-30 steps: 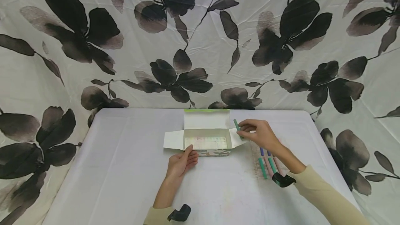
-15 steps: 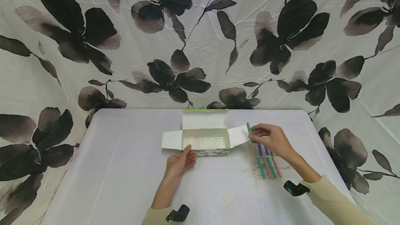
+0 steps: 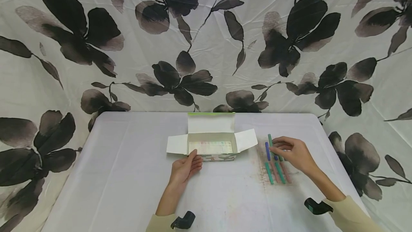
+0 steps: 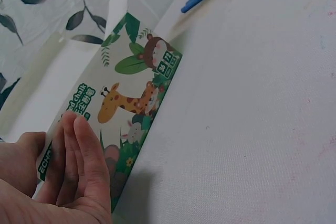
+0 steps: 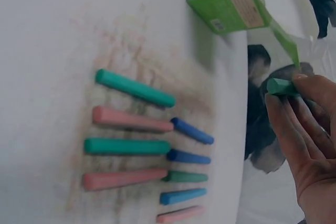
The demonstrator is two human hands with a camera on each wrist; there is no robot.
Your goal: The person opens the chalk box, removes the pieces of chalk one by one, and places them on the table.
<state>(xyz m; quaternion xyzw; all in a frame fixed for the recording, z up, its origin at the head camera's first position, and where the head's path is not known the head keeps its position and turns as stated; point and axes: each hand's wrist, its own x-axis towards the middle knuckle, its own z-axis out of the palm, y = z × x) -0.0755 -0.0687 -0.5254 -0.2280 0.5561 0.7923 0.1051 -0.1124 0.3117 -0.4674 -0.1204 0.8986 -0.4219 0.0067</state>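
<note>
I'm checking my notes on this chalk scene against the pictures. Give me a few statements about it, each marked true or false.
1. The right hand pinches a green chalk stick. True.
2. The box lies closed on the table. False: its lid and side flaps stand open.
3. The left hand rests against the box's near side. True.
4. All the chalk sticks lie left of the box. False: the loose chalk sticks lie to its right, by the right hand.
5. The loose sticks are green, pink and blue. True.
6. The left hand holds a blue stick. False: it holds no chalk; it only touches the box.
</note>
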